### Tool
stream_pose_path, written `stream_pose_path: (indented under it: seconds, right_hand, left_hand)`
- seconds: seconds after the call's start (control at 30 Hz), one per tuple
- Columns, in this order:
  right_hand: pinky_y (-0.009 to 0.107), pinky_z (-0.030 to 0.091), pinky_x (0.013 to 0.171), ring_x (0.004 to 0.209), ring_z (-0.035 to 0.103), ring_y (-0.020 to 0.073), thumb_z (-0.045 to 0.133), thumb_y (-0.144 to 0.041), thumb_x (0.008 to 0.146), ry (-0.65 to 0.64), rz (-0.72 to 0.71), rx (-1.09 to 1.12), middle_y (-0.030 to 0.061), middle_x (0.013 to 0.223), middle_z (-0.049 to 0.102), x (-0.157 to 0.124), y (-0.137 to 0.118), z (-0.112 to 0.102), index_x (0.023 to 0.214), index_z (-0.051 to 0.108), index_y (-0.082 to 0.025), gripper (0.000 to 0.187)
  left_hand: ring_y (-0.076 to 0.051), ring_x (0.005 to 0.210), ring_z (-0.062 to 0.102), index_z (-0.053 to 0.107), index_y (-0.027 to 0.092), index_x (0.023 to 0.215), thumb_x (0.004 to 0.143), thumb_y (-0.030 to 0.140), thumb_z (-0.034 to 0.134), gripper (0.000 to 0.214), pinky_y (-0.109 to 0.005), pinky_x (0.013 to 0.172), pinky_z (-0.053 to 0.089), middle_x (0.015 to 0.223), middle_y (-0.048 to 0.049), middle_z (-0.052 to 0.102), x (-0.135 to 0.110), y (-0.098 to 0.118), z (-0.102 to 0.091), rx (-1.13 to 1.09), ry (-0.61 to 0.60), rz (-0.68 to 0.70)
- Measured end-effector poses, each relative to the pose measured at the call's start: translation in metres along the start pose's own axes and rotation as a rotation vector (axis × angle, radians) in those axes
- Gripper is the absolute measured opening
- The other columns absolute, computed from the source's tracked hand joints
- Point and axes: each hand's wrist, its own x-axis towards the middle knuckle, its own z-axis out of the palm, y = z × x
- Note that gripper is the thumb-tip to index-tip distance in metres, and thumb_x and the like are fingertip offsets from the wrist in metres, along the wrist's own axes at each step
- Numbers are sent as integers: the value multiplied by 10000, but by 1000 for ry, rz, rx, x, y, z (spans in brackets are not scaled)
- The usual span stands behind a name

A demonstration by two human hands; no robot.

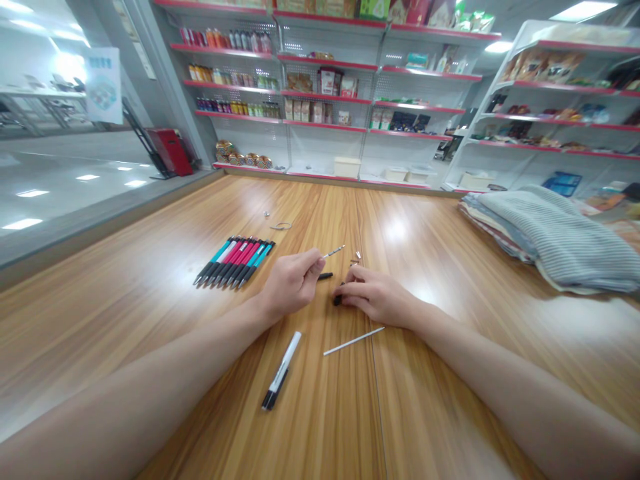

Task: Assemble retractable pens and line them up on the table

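My left hand [295,283] is closed in a pinch around a thin pen refill [334,252], which points up and to the right above the table. To its right, my right hand [377,293] has its fingers closed around a small black pen part [338,299], mostly hidden by the fingertips. Another black pen part [325,275] lies between the hands. Just beyond the right fingers are small shiny pen parts [358,255]. A thin white stick [354,341] rests on the wood nearer to me, and a white and black pen [283,370] lies to its left.
Several teal, pink and white pens [235,261] lie side by side at the left of the wooden table [200,400]. Behind them is a small ring-shaped loop [281,226]. Folded cloths [560,233] are stacked at the right. Stocked shelves [327,63] stand beyond the far edge.
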Motion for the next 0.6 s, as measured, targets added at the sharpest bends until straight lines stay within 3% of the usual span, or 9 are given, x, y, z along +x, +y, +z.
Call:
stream_pose_path:
  seconds: [0.17, 0.37, 0.6]
  right_hand:
    - [285, 495, 755, 852, 576, 160, 525, -221, 918, 54, -7, 18, 52, 908, 574, 2, 0, -1, 978, 641, -196, 133]
    - [311, 498, 798, 882, 596, 168, 516, -181, 913, 141, -16, 101, 54, 940, 621, 2, 3, 1, 966, 605, -198, 105]
    - [252, 529, 640, 744, 602, 125, 479, -281, 946, 526, 221, 266, 64, 984, 607, 0, 7, 2, 1297, 463, -230, 355]
  left_hand:
    - [-83, 515, 390, 416, 181, 717, 930, 203, 440, 215, -235, 523, 271, 587, 41, 403, 0, 0, 0, -2, -28, 16]
    - [-87, 510, 388, 403, 185, 712, 933, 212, 430, 225, -238, 523, 269, 580, 41, 404, 0, 0, 0, 19, -48, 15]
    - [-112, 534, 463, 454, 187, 715, 940, 254, 403, 240, -255, 538, 287, 597, 15, 502, 0, 0, 1, 135, -145, 20]
